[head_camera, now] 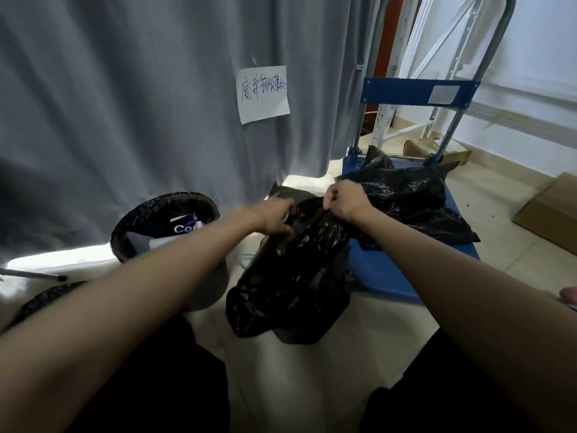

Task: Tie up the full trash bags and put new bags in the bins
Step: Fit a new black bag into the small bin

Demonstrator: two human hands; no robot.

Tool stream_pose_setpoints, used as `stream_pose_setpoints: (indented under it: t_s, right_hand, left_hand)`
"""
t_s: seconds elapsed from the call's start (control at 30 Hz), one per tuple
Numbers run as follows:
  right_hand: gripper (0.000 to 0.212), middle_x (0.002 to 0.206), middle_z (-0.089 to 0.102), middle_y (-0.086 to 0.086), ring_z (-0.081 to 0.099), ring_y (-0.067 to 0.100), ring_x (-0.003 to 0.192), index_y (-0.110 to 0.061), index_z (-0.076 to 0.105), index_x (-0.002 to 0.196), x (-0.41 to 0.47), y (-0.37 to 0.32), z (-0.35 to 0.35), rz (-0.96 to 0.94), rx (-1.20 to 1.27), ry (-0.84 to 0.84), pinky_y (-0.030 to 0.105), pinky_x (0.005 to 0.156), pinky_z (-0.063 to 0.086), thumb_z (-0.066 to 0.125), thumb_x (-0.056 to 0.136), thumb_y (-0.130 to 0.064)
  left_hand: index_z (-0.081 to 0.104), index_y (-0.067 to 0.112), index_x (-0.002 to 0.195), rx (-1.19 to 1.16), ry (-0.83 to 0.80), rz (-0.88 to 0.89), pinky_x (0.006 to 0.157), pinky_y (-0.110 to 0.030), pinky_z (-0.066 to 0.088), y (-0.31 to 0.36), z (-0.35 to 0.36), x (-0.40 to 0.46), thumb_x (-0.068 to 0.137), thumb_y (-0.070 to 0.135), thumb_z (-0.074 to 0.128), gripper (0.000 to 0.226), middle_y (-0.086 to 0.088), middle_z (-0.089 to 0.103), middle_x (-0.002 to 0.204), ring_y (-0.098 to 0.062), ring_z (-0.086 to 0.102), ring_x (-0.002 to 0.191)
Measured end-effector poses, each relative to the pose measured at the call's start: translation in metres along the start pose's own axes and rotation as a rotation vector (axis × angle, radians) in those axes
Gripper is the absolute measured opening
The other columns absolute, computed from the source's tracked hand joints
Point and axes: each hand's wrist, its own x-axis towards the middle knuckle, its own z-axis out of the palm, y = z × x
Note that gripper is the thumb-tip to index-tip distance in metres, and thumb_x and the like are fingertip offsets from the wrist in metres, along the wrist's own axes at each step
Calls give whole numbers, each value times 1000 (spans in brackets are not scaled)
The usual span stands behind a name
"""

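A full black trash bag [290,276] stands on the pale floor in front of me, over what looks like a dark bin at its base. My left hand [276,218] grips the bag's top edge on the left. My right hand [343,198] pinches the gathered plastic at the top on the right. To the left stands a round bin [206,289] lined with a black bag [156,210], holding a blue-and-white package. Another black bag [412,198] lies spread on the blue cart behind.
A grey curtain [140,104] with a handwritten paper note [263,95] hangs straight ahead. A blue platform cart [415,264] with a metal handle stands at right. Cardboard boxes [552,210] sit on the tiled floor far right. Another bag-lined rim [40,298] shows at lower left.
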Motion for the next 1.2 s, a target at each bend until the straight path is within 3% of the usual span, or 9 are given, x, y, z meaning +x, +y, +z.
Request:
stream_pose_setpoints:
  t_s: [0.13, 0.3, 0.43, 0.57, 0.77, 0.83, 1.0, 1.1, 1.2]
  right_hand:
    - [25, 125, 58, 16, 57, 35, 111, 0, 69, 106, 16, 8, 8, 148, 23, 119, 37, 101, 45, 50, 92, -6]
    - [31, 127, 55, 24, 55, 36, 114, 5, 60, 113, 15, 3, 16, 126, -191, -198, 31, 91, 44, 48, 94, -16]
    - [26, 100, 61, 20, 67, 39, 74, 5, 60, 105, 4, 2, 16, 188, -76, -515, 43, 71, 60, 56, 91, -17]
    - [38, 119, 58, 26, 71, 43, 86, 0, 53, 124, -1, 17, 18, 263, -170, -674, 51, 77, 60, 61, 93, -20]
    - [29, 102, 64, 13, 64, 22, 69, 0, 62, 112, 0, 40, 49, 142, -256, -753, 31, 64, 60, 64, 92, -21]
    - [27, 99, 64, 13, 64, 24, 78, 0, 64, 107, -2, 43, 67, 75, -270, -730, 32, 67, 58, 63, 91, -22]
    - [56, 148, 42, 12, 44, 30, 132, -13, 39, 146, -15, 44, 119, 45, -290, -911, 41, 109, 38, 54, 96, -32]
    - [54, 150, 40, 11, 44, 32, 133, -16, 36, 149, -23, 43, 134, 147, -270, -1144, 40, 109, 37, 48, 99, -34]
    - [42, 138, 53, 14, 51, 32, 124, -7, 52, 136, -18, 40, 126, 54, -225, -921, 34, 99, 40, 50, 99, -26]
  left_hand:
    - [68, 20, 94, -54, -99, 137, 75, -28, 47, 12, -29, -29, 79, 44, 75, 30, 5, 68, 87, -17, 63, 85]
    - [70, 28, 85, -20, -292, 81, 78, -30, 54, 34, 1, -56, 66, 75, 66, 52, 8, 69, 85, -11, 65, 81]
    - [65, 16, 83, 159, -357, 87, 74, -31, 52, 37, 28, -50, 78, 43, 73, 29, -1, 67, 91, -19, 61, 78]
    - [66, 11, 103, 268, -381, 31, 73, -33, 47, 17, 34, -40, 86, 28, 66, 24, -10, 66, 108, -23, 59, 85]
    - [66, 12, 112, 310, -465, -54, 91, -40, 53, -4, 45, -17, 82, 37, 72, 39, -8, 68, 109, -27, 66, 99]
    - [67, 15, 111, 285, -435, -46, 90, -41, 53, -7, 44, -10, 81, 39, 72, 38, -7, 69, 108, -27, 66, 98]
    - [67, 20, 113, 277, -412, -29, 92, -42, 52, -19, 44, -3, 83, 40, 69, 36, -4, 68, 110, -25, 64, 100]
    - [68, 20, 111, 275, -412, -34, 93, -44, 52, -25, 44, -2, 82, 41, 70, 37, -3, 68, 110, -26, 63, 102]
    - [68, 18, 109, 281, -400, -56, 90, -45, 53, -29, 43, -3, 82, 44, 69, 38, -4, 66, 106, -27, 64, 98]
